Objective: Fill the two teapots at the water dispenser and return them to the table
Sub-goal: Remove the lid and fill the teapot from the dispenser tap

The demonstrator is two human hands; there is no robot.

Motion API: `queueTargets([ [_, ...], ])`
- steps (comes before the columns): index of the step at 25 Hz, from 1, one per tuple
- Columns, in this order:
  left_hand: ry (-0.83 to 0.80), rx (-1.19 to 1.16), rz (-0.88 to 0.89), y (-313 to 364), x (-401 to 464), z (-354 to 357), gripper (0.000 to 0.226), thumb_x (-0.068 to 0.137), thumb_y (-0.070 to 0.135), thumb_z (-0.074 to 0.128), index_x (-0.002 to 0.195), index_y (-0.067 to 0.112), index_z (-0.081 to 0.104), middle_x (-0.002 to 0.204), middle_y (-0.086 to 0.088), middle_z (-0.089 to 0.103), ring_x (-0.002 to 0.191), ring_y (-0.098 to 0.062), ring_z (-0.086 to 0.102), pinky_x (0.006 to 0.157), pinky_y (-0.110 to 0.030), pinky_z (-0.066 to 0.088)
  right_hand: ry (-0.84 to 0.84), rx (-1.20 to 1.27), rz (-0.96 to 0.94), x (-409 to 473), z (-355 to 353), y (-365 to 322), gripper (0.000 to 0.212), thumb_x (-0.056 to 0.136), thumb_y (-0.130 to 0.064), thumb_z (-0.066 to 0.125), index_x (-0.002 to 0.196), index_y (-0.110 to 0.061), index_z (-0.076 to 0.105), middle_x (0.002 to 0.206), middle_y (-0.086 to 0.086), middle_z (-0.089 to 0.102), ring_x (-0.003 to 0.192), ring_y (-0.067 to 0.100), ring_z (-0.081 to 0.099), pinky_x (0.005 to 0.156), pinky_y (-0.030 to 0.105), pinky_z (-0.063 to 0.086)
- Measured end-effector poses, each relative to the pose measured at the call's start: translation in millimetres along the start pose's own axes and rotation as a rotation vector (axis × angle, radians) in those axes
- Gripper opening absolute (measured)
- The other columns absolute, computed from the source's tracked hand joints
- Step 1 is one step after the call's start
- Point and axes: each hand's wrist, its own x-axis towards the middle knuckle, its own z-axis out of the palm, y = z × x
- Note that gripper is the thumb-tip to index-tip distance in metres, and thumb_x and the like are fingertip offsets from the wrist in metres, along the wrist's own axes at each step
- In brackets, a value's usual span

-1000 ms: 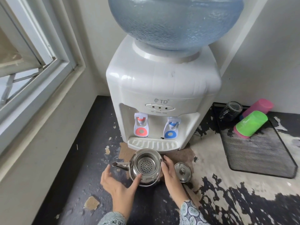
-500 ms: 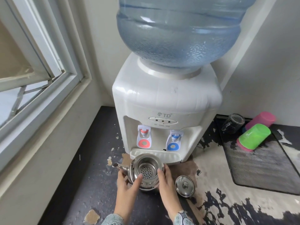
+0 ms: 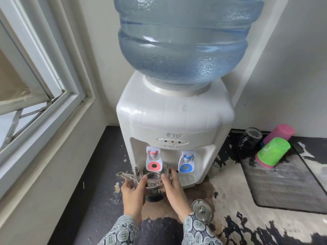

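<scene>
Both hands — left hand, right hand — clasp the open teapot w/ a closed grip, mouth under the red tap to catch water; lid waits on the tabletop.

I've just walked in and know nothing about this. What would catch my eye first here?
The big blue water bottle sitting upside down on the white dispenser fills the middle of the view. Just below, the left hand and the right hand hold a shiny open teapot under the red tap, its lid lying on the counter to the right. Further right, bright green and pink cups lie on a black mat.
</scene>
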Motion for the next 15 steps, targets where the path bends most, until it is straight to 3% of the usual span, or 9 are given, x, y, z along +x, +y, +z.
queueTargets([
  [3, 0.057, 0.011, 0.023, -4.7, -3.9, 6.9, 0.066, 0.075, 0.043, 0.07, 0.125, 0.009, 0.042, 0.132, -0.019, 0.05, 0.121, -0.036, 0.051, 0.103, -0.058, 0.039, 0.061, -0.071, -0.071, -4.1, 9.1, 1.8, 0.064, 0.093, -0.028, 0.047, 0.145, -0.024, 0.011, 0.156, 0.002, 0.009, 0.143, 0.017, 0.009, 0.118, 0.039, 0.015],
  [5, 0.089, 0.028, 0.026, -6.6, -6.3, 10.3, 0.063, 0.073, 0.048, 0.069, 0.12, 0.012, 0.045, 0.13, -0.021, 0.051, 0.118, -0.039, 0.052, 0.101, -0.06, 0.04, 0.111, -0.181, -0.098, -3.4, 14.9, -1.7, 0.06, 0.09, -0.028, 0.051, 0.142, -0.028, 0.021, 0.155, 0.002, 0.009, 0.143, 0.022, 0.007, 0.115, 0.043, 0.016],
  [7, 0.107, 0.021, 0.013, -5.8, -6.1, 11.0, 0.066, 0.073, 0.05, 0.068, 0.121, 0.011, 0.045, 0.131, -0.023, 0.05, 0.119, -0.042, 0.051, 0.101, -0.062, 0.039, 0.13, -0.195, -0.066, -2.7, 18.2, -13.0, 0.041, 0.087, -0.029, 0.053, 0.126, -0.025, 0.042, 0.152, 0.006, 0.018, 0.139, 0.028, 0.012, 0.111, 0.045, 0.02],
  [9, 0.107, 0.002, 0.002, -5.1, -4.7, 10.8, 0.069, 0.074, 0.049, 0.067, 0.124, 0.007, 0.043, 0.133, -0.024, 0.049, 0.121, -0.042, 0.05, 0.102, -0.062, 0.039, 0.104, -0.107, 0.038, -5.6, 15.9, -27.9, 0.02, 0.087, -0.031, 0.053, 0.105, -0.021, 0.051, 0.15, 0.005, 0.019, 0.138, 0.031, 0.01, 0.111, 0.045, 0.019],
  [12, 0.1, -0.033, -0.005, -5.5, -1.7, 9.8, 0.069, 0.078, 0.043, 0.066, 0.127, 0.002, 0.039, 0.135, -0.03, 0.045, 0.124, -0.047, 0.046, 0.103, -0.064, 0.035, 0.006, -0.053, 0.069, -19.8, 10.5, -46.4, 0.017, 0.085, -0.039, 0.053, 0.085, -0.022, 0.053, 0.149, -0.003, 0.017, 0.139, 0.025, 0.005, 0.111, 0.045, 0.016],
  [15, 0.091, -0.057, -0.016, -7.7, 2.9, 8.7, 0.069, 0.079, 0.041, 0.065, 0.128, 0.0, 0.038, 0.137, -0.032, 0.042, 0.126, -0.049, 0.042, 0.105, -0.064, 0.034, -0.079, 0.095, -0.118, -39.7, 9.6, -66.5, 0.028, 0.071, -0.055, 0.052, 0.092, -0.037, 0.058, 0.14, -0.013, 0.031, 0.135, 0.01, 0.02, 0.112, 0.039, 0.02],
])
